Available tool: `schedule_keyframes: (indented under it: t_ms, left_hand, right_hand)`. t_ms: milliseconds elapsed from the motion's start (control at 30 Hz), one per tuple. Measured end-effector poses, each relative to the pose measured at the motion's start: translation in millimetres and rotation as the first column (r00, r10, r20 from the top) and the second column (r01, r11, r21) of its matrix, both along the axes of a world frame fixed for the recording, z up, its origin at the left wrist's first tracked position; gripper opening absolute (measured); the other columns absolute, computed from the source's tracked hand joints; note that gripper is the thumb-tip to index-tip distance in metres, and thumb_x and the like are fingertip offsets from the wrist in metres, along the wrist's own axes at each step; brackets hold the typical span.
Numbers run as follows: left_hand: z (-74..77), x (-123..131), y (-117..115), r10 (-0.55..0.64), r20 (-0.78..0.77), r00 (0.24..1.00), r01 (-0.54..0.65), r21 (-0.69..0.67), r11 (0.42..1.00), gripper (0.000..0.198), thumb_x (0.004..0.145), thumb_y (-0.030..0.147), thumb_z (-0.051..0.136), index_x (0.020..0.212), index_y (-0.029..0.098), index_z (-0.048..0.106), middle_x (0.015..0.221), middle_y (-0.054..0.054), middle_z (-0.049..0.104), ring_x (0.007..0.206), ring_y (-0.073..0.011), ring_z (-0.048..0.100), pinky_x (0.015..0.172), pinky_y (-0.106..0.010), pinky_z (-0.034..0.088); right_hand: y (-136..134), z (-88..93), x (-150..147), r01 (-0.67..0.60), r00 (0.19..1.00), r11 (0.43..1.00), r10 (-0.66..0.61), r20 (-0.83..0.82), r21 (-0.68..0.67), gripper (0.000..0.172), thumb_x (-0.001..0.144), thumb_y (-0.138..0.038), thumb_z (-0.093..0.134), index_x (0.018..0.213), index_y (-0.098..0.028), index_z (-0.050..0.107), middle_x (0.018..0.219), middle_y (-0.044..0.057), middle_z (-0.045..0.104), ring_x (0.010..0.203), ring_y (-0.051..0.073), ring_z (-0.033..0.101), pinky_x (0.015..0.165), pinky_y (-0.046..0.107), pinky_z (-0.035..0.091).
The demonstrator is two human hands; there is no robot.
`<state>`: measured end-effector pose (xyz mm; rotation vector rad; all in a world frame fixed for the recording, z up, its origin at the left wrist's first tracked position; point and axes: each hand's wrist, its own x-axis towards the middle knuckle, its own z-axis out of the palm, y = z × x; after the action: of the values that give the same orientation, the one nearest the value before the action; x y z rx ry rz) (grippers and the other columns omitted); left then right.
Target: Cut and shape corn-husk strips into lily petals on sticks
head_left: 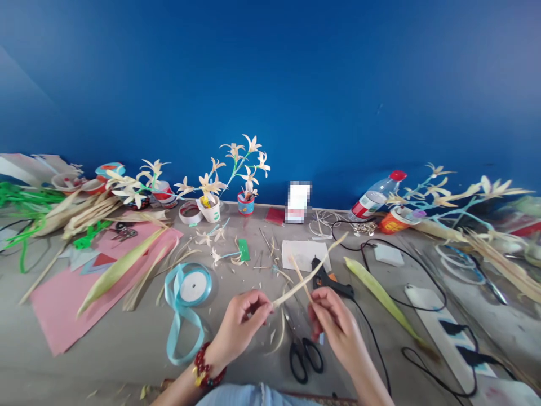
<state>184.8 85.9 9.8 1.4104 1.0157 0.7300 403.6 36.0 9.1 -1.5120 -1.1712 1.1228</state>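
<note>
My left hand (245,318) pinches the lower end of a long pale corn husk strip (327,258), which slants up to the right. In my right hand (336,321) is a thin tan strip (300,273), held between thumb and fingers. The two strips cross in front of my hands. Below them, black-handled scissors (299,347) lie on the table, blades pointing away. A black glue gun (332,282) rests just beyond my right hand, near a white paper sheet (287,256). Left of my left hand lies a roll of light blue ribbon (203,286) with a loose loop.
Husk flowers stand in a white cup (210,211), a small tin (245,205) and an orange cup (395,221). A plastic bottle (374,198) leans at the wall. Pink paper (59,316) lies left. Right are a green husk (380,296), power strip (435,321) and black cables.
</note>
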Motion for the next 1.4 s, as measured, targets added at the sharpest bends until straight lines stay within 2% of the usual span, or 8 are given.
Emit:
schedule_keyframes:
  t_ms: [133,267,400,700,867,1000,1167,1400]
  left_hand:
    - [6.3,3.8,-1.0,-0.007,-0.045,0.999,0.011,0.080,0.997,0.025,0.091,0.030,0.054,0.072,0.015,0.059,0.064,0.001,0.054,0.060,-0.0109,0.047,0.053,-0.019,0.032]
    - [9.8,2.0,-3.1,0.006,-0.071,0.997,0.005,0.162,0.987,0.021,0.090,0.024,0.052,0.073,0.015,0.060,0.066,0.000,0.058,0.063,-0.0116,0.049,0.056,-0.019,0.035]
    - [8.5,-2.4,-5.3,-0.017,-0.104,0.994,0.039,0.214,0.976,0.020,0.091,0.026,0.051,0.078,0.016,0.063,0.072,-0.002,0.062,0.065,-0.0128,0.053,0.056,-0.019,0.037]
    - [12.6,-9.6,-4.6,-0.084,-0.074,0.994,0.105,0.360,0.927,0.021,0.093,0.023,0.052,0.075,0.017,0.061,0.073,-0.003,0.067,0.065,-0.0131,0.057,0.063,-0.022,0.043]
    - [9.1,-15.1,-0.5,-0.129,-0.066,0.989,0.145,0.423,0.894,0.019,0.093,0.022,0.052,0.076,0.018,0.060,0.073,-0.004,0.065,0.069,-0.0137,0.057,0.067,-0.023,0.044]
    - [2.0,-22.5,5.1,-0.060,-0.086,0.994,0.091,0.419,0.903,0.021,0.094,0.024,0.051,0.075,0.018,0.058,0.068,-0.001,0.059,0.064,-0.0129,0.052,0.064,-0.024,0.041]
    - [2.1,-24.1,6.7,-0.014,-0.116,0.993,0.060,0.405,0.912,0.024,0.094,0.030,0.051,0.074,0.018,0.058,0.065,0.000,0.056,0.062,-0.0126,0.050,0.061,-0.024,0.040]
    - [11.7,-12.9,-0.7,-0.039,-0.062,0.997,0.062,0.430,0.900,0.020,0.093,0.023,0.051,0.075,0.019,0.059,0.073,-0.004,0.066,0.069,-0.0151,0.059,0.066,-0.025,0.045]
  right_hand:
    - [-0.9,5.6,-29.2,-0.164,0.980,0.986,0.158,-0.121,-0.038,0.025,0.096,-0.045,0.051,0.094,-0.021,0.056,0.066,-0.004,0.051,0.042,0.008,0.038,0.037,0.019,0.029]
    - [2.5,7.6,-44.8,-0.226,0.974,0.974,0.227,-0.015,0.034,0.028,0.095,-0.045,0.055,0.090,-0.019,0.062,0.068,-0.001,0.056,0.056,0.013,0.047,0.049,0.022,0.036]
    - [8.5,2.7,-49.2,-0.234,0.972,0.970,0.232,0.033,0.062,0.041,0.098,-0.048,0.050,0.069,-0.019,0.055,0.058,-0.003,0.048,0.054,0.013,0.043,0.051,0.024,0.032]
    - [4.3,2.8,-61.3,-0.194,0.874,0.945,0.045,-0.484,-0.264,0.050,0.076,-0.064,0.068,0.062,-0.017,0.057,0.045,-0.008,0.037,0.039,0.005,0.020,0.038,0.021,0.009]
    - [3.3,6.6,-62.7,-0.227,0.794,0.932,0.010,-0.608,-0.281,0.048,0.074,-0.060,0.071,0.059,-0.016,0.060,0.038,-0.009,0.036,0.033,0.003,0.018,0.036,0.020,0.008]
    - [2.9,10.6,-57.3,-0.292,0.735,0.922,0.047,-0.677,-0.253,0.047,0.076,-0.058,0.070,0.059,-0.014,0.062,0.038,-0.008,0.038,0.032,0.002,0.016,0.036,0.020,0.007]
    - [3.2,14.6,-57.1,-0.176,0.825,0.962,0.027,-0.565,-0.210,0.051,0.083,-0.064,0.062,0.069,-0.016,0.063,0.047,-0.008,0.038,0.041,0.006,0.019,0.040,0.021,0.011]
    - [4.1,6.7,-64.4,-0.193,0.978,0.981,0.194,-0.080,0.025,0.051,0.091,-0.063,0.053,0.062,-0.020,0.050,0.059,-0.002,0.042,0.054,0.013,0.038,0.047,0.024,0.028]
